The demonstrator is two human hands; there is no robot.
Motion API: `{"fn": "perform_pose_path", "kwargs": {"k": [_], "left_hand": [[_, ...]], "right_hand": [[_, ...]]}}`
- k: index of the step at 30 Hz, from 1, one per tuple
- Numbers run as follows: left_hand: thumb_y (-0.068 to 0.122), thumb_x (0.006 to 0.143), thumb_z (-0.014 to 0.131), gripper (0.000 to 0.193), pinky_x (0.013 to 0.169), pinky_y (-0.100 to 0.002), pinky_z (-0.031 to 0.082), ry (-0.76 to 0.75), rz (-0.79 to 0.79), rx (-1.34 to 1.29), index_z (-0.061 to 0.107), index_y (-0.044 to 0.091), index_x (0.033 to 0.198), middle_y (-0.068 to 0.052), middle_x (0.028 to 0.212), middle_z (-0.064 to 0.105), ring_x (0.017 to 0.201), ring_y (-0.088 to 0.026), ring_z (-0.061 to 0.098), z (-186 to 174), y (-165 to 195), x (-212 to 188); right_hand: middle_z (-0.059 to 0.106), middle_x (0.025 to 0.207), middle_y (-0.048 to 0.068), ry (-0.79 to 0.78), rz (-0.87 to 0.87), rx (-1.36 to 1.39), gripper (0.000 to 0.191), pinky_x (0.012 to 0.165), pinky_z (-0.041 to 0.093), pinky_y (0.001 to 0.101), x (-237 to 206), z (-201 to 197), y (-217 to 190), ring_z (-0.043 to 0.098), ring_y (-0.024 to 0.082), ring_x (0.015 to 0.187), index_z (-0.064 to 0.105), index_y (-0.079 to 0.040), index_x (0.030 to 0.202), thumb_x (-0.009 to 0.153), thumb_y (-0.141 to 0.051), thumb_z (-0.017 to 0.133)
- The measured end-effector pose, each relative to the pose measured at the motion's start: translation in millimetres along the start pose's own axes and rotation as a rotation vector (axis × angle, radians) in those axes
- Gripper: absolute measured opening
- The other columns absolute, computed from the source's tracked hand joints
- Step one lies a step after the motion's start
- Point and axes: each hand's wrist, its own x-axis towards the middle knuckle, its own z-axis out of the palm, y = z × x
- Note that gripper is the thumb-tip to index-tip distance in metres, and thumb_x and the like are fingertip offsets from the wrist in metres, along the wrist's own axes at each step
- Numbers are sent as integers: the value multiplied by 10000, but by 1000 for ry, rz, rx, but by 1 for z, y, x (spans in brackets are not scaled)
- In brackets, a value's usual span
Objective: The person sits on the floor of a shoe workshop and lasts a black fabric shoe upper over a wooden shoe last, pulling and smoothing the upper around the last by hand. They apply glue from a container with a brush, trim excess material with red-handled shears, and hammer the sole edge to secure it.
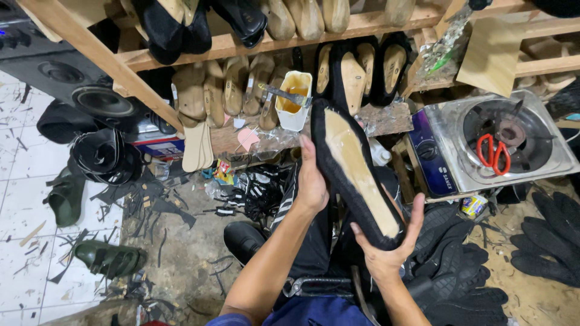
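Both my hands hold a black shoe upper [356,172] stretched on a last, its pale tan insole side facing up. My left hand [311,181] grips its left edge near the toe half, fingers along the rim. My right hand [386,247] cups the near end from below, thumb raised on the right. The shoe slants from upper left to lower right over my lap. A white glue pot [294,99] with yellow glue and a brush across its rim stands just beyond the shoe's far tip.
Wooden shelves [229,45] hold rows of wooden lasts and black shoes. A metal gas stove [501,142] with red-handled scissors [493,154] sits right. Black soles [547,241] pile at right. Speakers [99,99], green sandals [109,256] and leather scraps lie left.
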Motion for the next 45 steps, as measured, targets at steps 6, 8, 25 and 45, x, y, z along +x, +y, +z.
{"fn": "perform_pose_path", "kwargs": {"k": [6, 8, 25, 45], "left_hand": [[586, 1090, 284, 771, 1306, -262, 189, -228, 183, 258, 190, 71, 1656, -44, 1744, 203, 1574, -98, 267, 4, -2, 21], [507, 1064, 334, 730, 1172, -385, 362, -220, 124, 344, 224, 79, 1646, -136, 1653, 325, 1445, -225, 418, -3, 5, 11], [84, 869, 623, 450, 1143, -524, 317, 33, 564, 1590, 600, -4, 1309, -177, 1362, 611, 1331, -370, 507, -81, -18, -18], [305, 874, 698, 698, 1119, -585, 279, 177, 68, 1661, 444, 112, 1495, -204, 1578, 348, 1447, -426, 316, -117, -10, -7]], "right_hand": [[605, 1430, 183, 186, 209, 709, 936, 1181, 485, 339, 51, 14, 2, 635, 244, 1300, 269, 50, 1674, 861, 89, 731], [590, 1455, 175, 205, 168, 699, 883, 1199, 469, 337, 72, 23, -5, 623, 232, 1321, 288, 74, 1639, 881, 78, 741], [622, 1333, 309, 233, -503, -374, 1046, 1098, 464, 452, 344, 180, -4, 617, 433, 1227, 225, 28, 1618, 875, -111, 949], [438, 1601, 294, -242, -158, -265, 863, 1154, 480, 443, 129, 92, 63, 518, 399, 1457, 142, -28, 1671, 983, 2, 662]]}}
